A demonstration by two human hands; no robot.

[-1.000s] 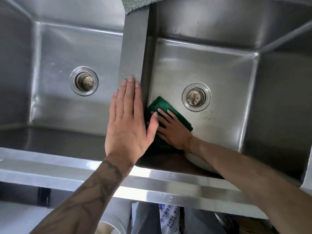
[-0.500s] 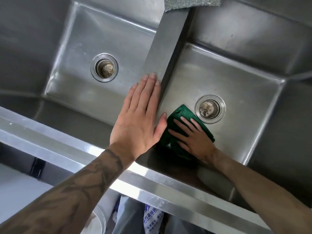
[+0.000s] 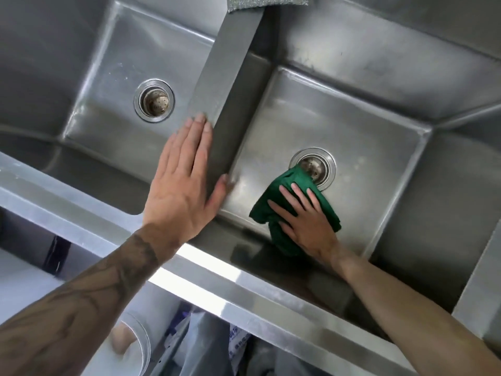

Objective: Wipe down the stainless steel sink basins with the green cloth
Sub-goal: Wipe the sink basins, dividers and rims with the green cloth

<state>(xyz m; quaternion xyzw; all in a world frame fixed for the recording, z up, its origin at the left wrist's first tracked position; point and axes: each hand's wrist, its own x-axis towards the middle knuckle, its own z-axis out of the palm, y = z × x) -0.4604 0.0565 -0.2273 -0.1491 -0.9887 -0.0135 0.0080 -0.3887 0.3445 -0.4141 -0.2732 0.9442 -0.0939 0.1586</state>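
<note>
Head view: the left hand point(image 3: 181, 185) lies flat, fingers straight, on the divider point(image 3: 230, 63) between the two sink basins. Right of the divider, the right hand point(image 3: 309, 226) presses the green cloth point(image 3: 294, 176) onto the right basin point(image 3: 366, 147) floor with spread, straight fingers (the cloth's far corner overlaps the drain strainer point(image 3: 324, 165)).

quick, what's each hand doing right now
Left hand: open, flat on the divider.
Right hand: open, straight fingers pressing the cloth on the right basin floor.
</note>
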